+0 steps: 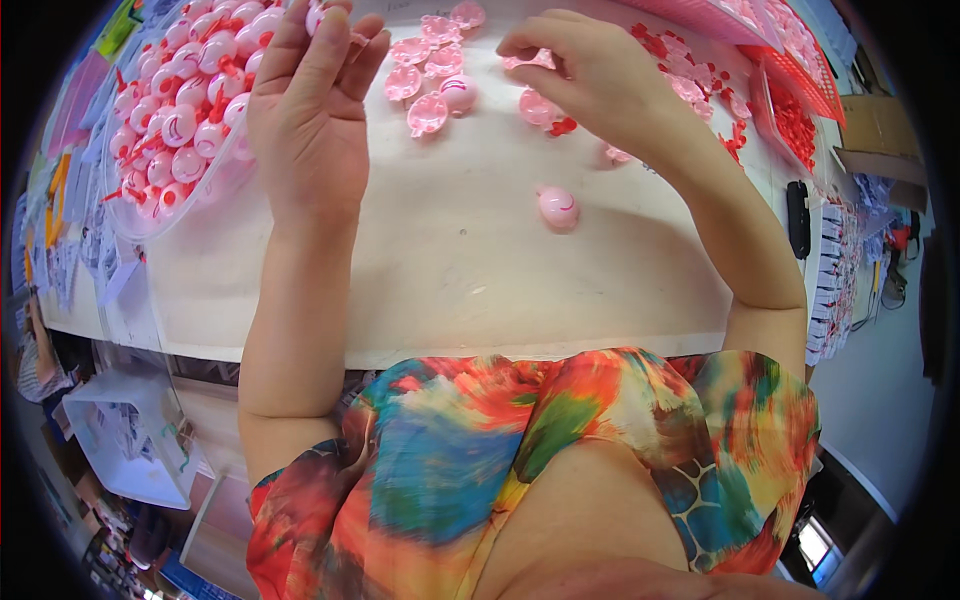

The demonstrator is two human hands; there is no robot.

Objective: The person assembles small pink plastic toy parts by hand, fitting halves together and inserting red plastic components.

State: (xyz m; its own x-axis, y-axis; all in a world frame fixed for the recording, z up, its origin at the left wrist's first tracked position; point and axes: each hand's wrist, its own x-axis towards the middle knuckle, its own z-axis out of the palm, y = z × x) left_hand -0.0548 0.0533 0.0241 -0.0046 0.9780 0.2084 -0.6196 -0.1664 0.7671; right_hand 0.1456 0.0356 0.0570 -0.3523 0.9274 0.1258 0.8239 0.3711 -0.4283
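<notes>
My left hand [315,120] is raised at the far left-centre, palm turned up. Its thumb and fingers are closed on a small pink-and-white ball [317,16], cut off partly by the top edge. My right hand [595,75] is curled over the table at the far centre-right. Between its thumb and index finger sits a pink half shell [530,60], partly covered by the fingers. Just below it lies another pink half shell [537,106] beside a small red piece [563,126]. Between the hands are several open pink shells [428,115] and a closed pink ball [458,93].
A clear tub [150,228] heaped with pink balls with red sticks [180,125] stands at left. One pink ball [557,208] lies mid-table. Right are loose pink and red pieces [690,90], a red basket [790,125] and a black object [798,220].
</notes>
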